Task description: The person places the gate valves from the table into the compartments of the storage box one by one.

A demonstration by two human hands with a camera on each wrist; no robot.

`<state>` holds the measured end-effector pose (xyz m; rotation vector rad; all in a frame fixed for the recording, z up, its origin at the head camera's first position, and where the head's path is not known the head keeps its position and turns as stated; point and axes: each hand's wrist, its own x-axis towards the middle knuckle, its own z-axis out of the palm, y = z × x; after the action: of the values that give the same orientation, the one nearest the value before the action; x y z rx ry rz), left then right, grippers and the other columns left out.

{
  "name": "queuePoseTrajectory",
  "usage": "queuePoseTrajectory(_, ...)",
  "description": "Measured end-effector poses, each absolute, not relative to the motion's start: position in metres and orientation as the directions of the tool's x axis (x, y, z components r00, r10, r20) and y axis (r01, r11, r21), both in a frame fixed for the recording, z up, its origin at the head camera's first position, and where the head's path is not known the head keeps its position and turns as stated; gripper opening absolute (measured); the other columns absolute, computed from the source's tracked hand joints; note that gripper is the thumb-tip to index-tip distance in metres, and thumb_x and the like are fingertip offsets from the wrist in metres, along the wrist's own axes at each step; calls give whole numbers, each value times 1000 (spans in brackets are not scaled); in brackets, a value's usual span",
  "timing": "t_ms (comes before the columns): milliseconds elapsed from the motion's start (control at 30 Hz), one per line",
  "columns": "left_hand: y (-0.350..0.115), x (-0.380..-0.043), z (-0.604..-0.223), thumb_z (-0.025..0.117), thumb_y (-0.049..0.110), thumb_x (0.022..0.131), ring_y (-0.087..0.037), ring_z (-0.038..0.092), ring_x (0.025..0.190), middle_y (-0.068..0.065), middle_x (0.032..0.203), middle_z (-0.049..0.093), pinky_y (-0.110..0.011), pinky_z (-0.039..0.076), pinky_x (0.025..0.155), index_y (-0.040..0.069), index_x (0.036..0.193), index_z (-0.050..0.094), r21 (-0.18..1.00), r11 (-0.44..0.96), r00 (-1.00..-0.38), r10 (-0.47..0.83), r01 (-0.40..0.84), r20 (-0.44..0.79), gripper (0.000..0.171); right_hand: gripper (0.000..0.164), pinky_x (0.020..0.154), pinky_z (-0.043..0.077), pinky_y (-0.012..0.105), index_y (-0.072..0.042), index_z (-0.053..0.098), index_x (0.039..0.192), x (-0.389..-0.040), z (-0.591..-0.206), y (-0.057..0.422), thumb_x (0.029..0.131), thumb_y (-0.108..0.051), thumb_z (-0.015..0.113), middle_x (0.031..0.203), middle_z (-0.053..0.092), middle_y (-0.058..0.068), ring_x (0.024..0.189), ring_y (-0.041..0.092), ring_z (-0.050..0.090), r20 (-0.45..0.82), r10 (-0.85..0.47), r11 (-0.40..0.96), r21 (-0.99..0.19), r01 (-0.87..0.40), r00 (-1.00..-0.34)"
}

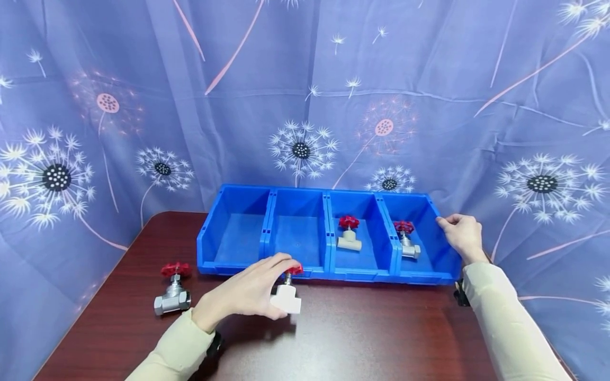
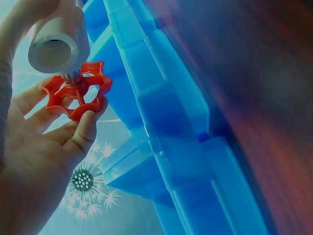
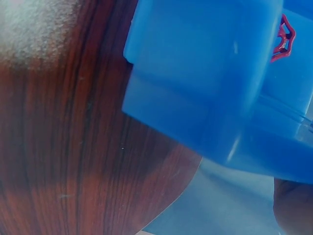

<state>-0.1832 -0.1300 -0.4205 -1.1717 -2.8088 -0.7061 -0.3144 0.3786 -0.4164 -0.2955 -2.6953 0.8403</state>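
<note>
A white valve [image 1: 286, 299] with a red handwheel [image 2: 78, 93] is held in my left hand [image 1: 252, 288], just in front of the blue divided bin [image 1: 295, 274]. In the left wrist view, the fingers curl at the handwheel, and the valve's round pipe opening shows. My right hand [image 1: 463, 236] grips the bin's right-hand wall at its upper edge. Inside the third compartment from the left lies a beige valve [image 1: 349, 241] with a red handwheel. The rightmost compartment holds a silver metal valve [image 1: 409, 247], also red-wheeled.
Another silver valve [image 1: 172, 296] with a red handwheel lies on the dark wooden table [image 1: 362, 338], left of the left forearm. Behind the bin hangs a blue curtain [image 1: 248, 121] with a dandelion print. No valve shows in the two left compartments.
</note>
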Motion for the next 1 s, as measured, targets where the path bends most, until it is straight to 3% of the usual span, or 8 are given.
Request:
queuePoseTrajectory(600, -126, -223, -394, 88, 46, 64, -10, 50, 117, 9, 136, 46, -38, 51, 90, 25, 143, 42, 405, 682, -783, 598, 609, 170, 93, 44, 78, 44, 51, 0, 71, 95, -314, -415, 378, 97, -42, 58, 92, 68, 22, 93, 41, 56, 230, 282, 811, -575, 103, -932)
queuePoseTrajectory(1000, -118, -247, -391, 88, 42, 67, -16, 48, 122, 3, 140, 44, -44, 49, 95, 22, 145, 40, 422, 694, -800, 582, 583, 148, 94, 43, 78, 43, 50, -1, 71, 95, -314, -416, 378, 97, -42, 58, 92, 68, 20, 93, 40, 56, 220, 292, 806, -581, 115, -931)
